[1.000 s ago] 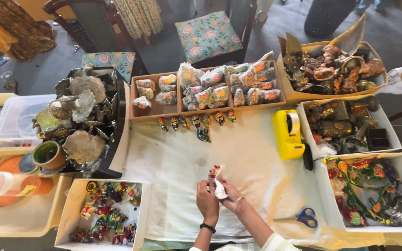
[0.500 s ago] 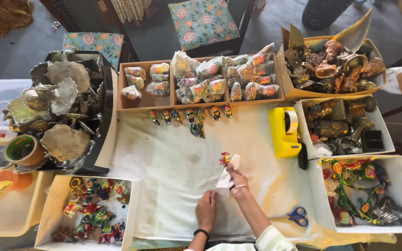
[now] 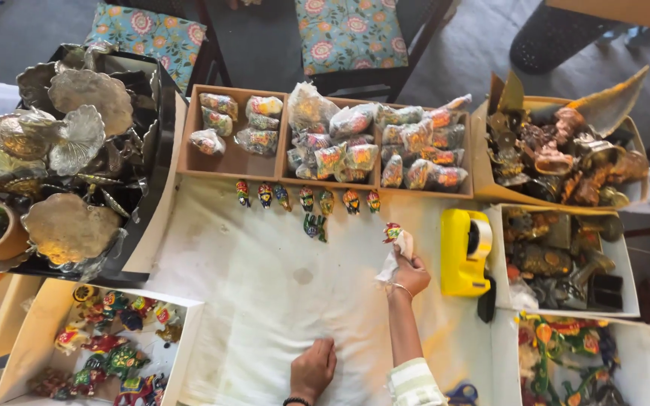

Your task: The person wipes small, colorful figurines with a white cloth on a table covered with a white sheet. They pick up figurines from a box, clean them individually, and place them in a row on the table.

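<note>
Your right hand [image 3: 409, 272] reaches out over the white cloth [image 3: 265, 301], fingers closed around a small painted figurine [image 3: 393, 231] w/ a scrap of white tissue [image 3: 391, 265] bunched under it. The figurine sits at the fingertips, just short of the row of figurines [image 3: 308, 199] lined up along the front edge of the wooden tray [image 3: 232, 159], near that row's right end. Judging by that line, the step in hand looks like placing: the piece is carried up to the gap beside the last one. The next move, by that reading, calls for a short reach fwd, the piece set upright in line w/ the others, & a clean release so the tissue doesn't drag it over. Your right arm is stretched almost straight, wrist slightly bent, bangle at the wrist, striped sleeve at the forearm. Your left hand [image 3: 313, 368] lies low near the bottom edge, fingers curled loosely & pressed onto the cloth, holding nothing that shows; it seems to be bracing. The yellow tape dispenser [image 3: 465, 252] stands just right of the working hand. The tray holds wrapped packets [image 3: 370, 143]; boxes of metal ornaments [image 3: 566, 150] sit far right, silver leaf pieces [image 3: 69, 143] far left, & a box of painted figures [image 3: 107, 346] at lower left.
</note>
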